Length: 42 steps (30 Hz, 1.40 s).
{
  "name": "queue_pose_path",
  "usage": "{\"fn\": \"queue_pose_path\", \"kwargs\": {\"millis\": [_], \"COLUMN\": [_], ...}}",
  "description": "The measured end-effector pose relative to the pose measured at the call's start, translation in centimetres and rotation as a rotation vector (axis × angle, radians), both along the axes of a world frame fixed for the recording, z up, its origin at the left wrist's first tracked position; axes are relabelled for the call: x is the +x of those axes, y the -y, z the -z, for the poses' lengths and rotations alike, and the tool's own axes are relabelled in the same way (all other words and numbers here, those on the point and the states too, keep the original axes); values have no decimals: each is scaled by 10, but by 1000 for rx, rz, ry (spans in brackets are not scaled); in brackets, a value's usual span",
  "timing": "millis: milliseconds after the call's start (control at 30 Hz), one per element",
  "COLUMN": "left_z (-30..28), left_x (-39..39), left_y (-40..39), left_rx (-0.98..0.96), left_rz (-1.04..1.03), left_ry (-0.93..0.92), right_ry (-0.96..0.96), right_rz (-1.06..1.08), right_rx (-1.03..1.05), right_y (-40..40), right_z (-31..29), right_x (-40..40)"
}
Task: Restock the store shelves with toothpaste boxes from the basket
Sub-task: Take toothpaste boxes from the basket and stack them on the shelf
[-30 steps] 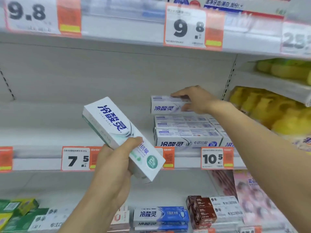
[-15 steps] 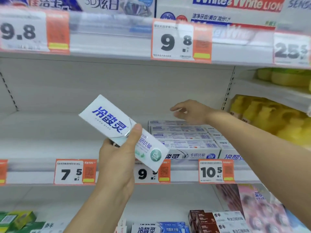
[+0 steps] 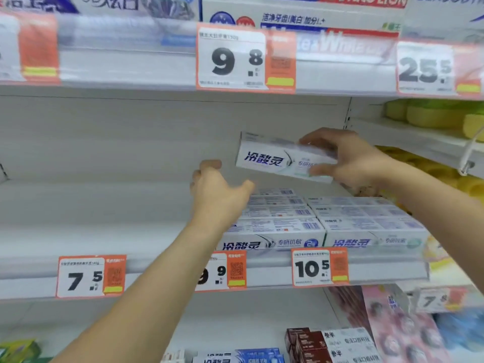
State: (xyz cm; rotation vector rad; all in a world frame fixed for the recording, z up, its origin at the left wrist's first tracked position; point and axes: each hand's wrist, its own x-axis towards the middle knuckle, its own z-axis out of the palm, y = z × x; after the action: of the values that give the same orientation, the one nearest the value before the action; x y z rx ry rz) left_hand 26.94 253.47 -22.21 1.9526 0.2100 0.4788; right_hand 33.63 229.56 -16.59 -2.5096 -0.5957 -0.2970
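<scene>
R hand (image 3: 351, 158) gripped box (image 3: 272, 159) above stack (image 3: 322, 218) | L hand (image 3: 217, 189) empty, fingers loosely curled, just beside box | shelf (image 3: 91, 205)

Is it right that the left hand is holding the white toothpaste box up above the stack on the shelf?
Not quite: the head view shows the right hand holding the white cardboard toothpaste box above the stack of white boxes. The left hand holds nothing.
</scene>
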Motion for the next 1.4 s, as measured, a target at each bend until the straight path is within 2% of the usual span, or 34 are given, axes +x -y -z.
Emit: {"fn": "queue_pose_path", "kwargs": {"millis": [67,133,200,267,367,533,867,967,1167,1400], "left_z": [5,8,8,15,33,43,44,44,44,43], "left_x": [9,19,32,44,51,48,47,45,44,45], "left_y": [9,25,38,46,49,47,49,48,47,46], "left_rx": [380,668,836,911,929,931,988,992,1004,1004], "left_rz": [7,61,131,223,305,278,281,286,294,336], "left_ry": [-2,-61,-124,-222,-329,-255,-239,-231,-225,-215], "right_ry": [59,75,81,44,-56,-141,-473,-419,-345,-273], "right_rz": [97,160,207,232,226,236,272,245,78,72], "right_rx": [-53,-59,-65,-96,-172,-290,-247,-202,-286,-334], "right_y": [28,50,68,81,96,106,91,80,52,54], "right_z": [7,16,22,24,24,22,46,54,61,75], "right_x": [18,31,41,47,55,63,59,52,29,19]}}
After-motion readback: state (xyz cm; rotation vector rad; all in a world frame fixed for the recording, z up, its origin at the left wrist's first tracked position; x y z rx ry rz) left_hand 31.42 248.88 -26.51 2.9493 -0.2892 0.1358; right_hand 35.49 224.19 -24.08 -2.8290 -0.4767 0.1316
